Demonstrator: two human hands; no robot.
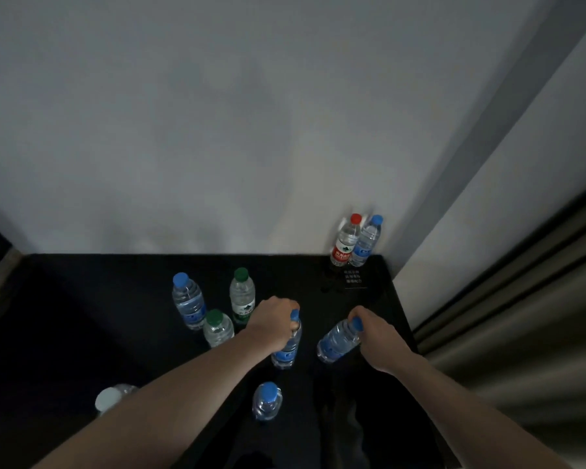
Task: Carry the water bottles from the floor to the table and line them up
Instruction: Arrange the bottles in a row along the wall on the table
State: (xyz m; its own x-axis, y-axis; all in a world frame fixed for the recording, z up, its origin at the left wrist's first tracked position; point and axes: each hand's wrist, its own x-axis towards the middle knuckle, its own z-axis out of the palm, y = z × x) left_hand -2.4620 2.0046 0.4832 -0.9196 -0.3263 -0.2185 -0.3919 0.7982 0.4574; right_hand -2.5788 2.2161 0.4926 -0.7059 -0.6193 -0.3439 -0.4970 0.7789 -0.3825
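Over the black table (115, 299), my left hand (273, 321) grips the neck of an upright blue-capped water bottle (286, 353). My right hand (374, 333) grips the neck of another blue-capped bottle (337, 341), which tilts to the left. On the table stand a blue-capped bottle (188, 301), two green-capped bottles (242, 296) (217, 328), a blue-capped bottle (267, 401) near the front, and a white-capped bottle (110, 397) partly hidden by my left forearm. A red-capped bottle (345, 242) and a blue-capped bottle (366, 242) stand together in the far right corner.
A white wall (217, 130) rises behind the table. A small dark card with white text (353, 277) lies near the corner bottles. Grey curtains (521, 316) hang to the right of the table edge.
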